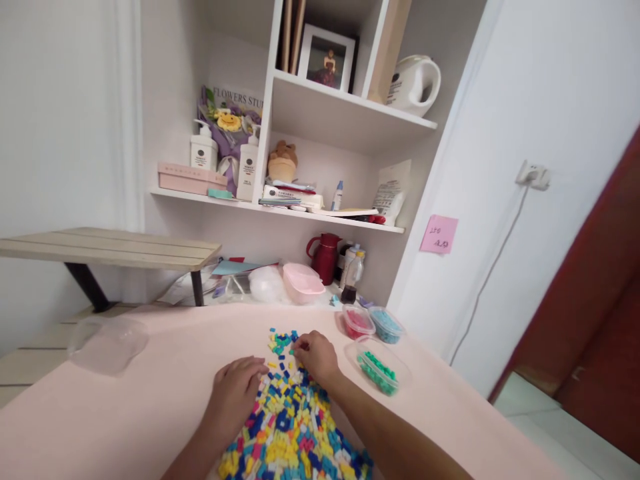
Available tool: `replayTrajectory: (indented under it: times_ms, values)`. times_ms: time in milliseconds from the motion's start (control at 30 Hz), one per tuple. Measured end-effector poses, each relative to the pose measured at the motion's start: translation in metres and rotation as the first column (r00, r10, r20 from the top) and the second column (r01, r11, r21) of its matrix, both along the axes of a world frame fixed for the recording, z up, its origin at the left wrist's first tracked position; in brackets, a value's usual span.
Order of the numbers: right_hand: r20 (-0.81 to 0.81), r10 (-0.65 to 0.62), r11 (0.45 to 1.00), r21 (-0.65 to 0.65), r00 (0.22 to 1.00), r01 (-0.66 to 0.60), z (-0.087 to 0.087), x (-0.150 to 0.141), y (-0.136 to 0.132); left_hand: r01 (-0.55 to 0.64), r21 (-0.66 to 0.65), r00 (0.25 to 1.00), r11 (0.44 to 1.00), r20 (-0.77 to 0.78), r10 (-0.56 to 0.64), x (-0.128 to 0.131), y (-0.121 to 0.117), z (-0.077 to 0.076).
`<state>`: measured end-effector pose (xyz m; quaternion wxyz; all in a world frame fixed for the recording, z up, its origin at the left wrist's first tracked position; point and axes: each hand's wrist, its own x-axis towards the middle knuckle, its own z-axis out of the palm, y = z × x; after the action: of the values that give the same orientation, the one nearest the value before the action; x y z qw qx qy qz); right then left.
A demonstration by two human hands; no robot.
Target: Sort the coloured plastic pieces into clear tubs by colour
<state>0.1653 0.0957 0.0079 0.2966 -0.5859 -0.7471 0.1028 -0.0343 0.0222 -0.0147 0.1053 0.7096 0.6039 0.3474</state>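
Note:
A spread pile of small plastic toy bricks [285, 423], in yellow, blue, teal, white and pink, covers the near middle of the table. My left hand [239, 387] lies along the pile's left edge, fingers stretched out over the bricks and holding nothing visible. At the pile's far end, my right hand [317, 357] has its thumb and fingers pinched together, close to a looser cluster of bricks [281, 341]. Whatever sits between those fingertips is too small to make out. To the right of that hand stands a clear tub of green bricks [377, 373].
Behind it are tubs of red bricks [359, 321] and blue bricks [387, 325]. A clear plastic container [107, 343] lies at the table's left. A pink bowl [303, 283] and a red jug [325, 257] stand at the back, under a white shelf [345, 113].

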Motion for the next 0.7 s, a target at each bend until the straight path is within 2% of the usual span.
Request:
replayTrajectory:
  times_ms: [100,233,367,467,533,633,700]
  values:
    - [-0.017,0.032,0.999,0.040,0.999,-0.031,0.013,0.015,-0.004,0.008,0.015,1.000,1.000,0.022,-0.008,-0.002,0.002,-0.002]
    - [-0.025,0.070,0.991,0.118,0.997,-0.067,0.046,0.060,-0.008,0.013,0.007,1.000,1.000,0.027,-0.014,-0.003,0.004,-0.002]
    - [0.037,-0.041,0.981,0.193,0.998,0.033,0.072,0.120,-0.018,0.005,0.021,0.999,1.000,0.037,-0.006,-0.003,0.004,0.000]
    - [0.187,-0.179,0.970,0.199,0.966,0.141,0.072,0.156,-0.026,-0.004,0.019,0.999,1.000,0.046,0.003,-0.004,0.005,0.000]
    - [0.263,-0.214,0.969,0.181,0.941,0.169,0.066,0.170,-0.031,-0.012,0.010,0.999,1.000,0.046,0.012,-0.003,0.006,0.000]
    - [0.282,-0.206,0.974,0.156,0.937,0.168,0.056,0.176,-0.032,-0.014,0.006,0.999,1.000,0.037,0.013,-0.002,0.005,0.001]
    - [0.246,-0.186,0.975,0.166,0.951,0.148,0.054,0.169,-0.031,-0.007,0.004,1.000,1.000,0.030,0.007,-0.002,0.004,0.002]
